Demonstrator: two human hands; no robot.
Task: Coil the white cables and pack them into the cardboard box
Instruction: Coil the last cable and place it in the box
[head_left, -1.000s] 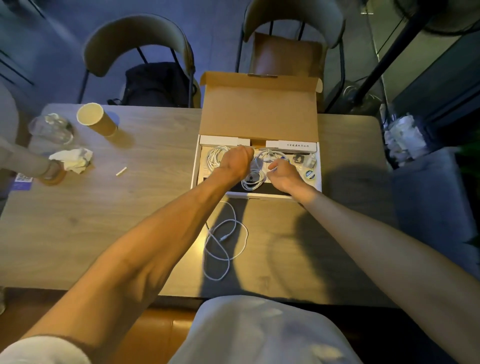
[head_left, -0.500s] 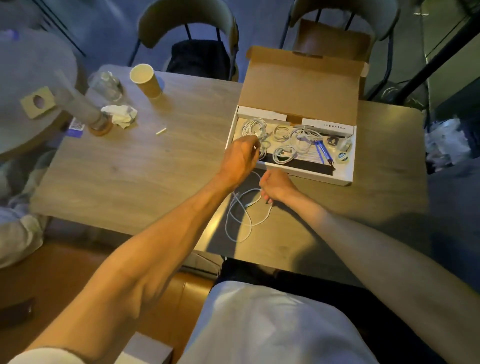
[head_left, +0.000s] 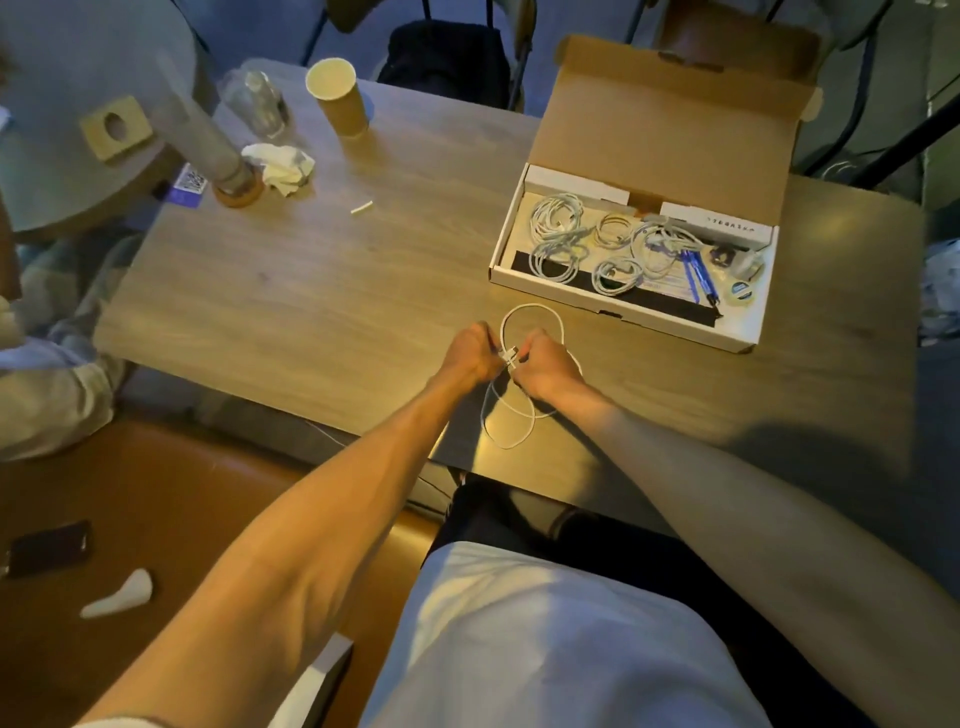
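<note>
A loose white cable (head_left: 524, 312) lies in loops on the wooden table (head_left: 322, 291), near its front edge. My left hand (head_left: 467, 353) and my right hand (head_left: 550, 366) meet over it, and both pinch the cable where its plug ends come together. One loop arcs beyond the hands, others trail back toward me. The open cardboard box (head_left: 613, 306) sits to the upper right, lid raised. Several coiled white cables (head_left: 556, 218) lie inside it, beside blue pens (head_left: 698, 275) and small round items.
A paper cup (head_left: 337, 96), a clear glass (head_left: 257, 104), a crumpled tissue (head_left: 280, 166) and a small white stick (head_left: 362, 208) sit at the table's far left. A round side table (head_left: 57, 171) stands left. Chairs stand behind; a phone (head_left: 49, 548) lies on the orange bench.
Both hands left the box and came back to the loose cable on the table, taking hold of it. The view swung, so the box now sits to the right.
</note>
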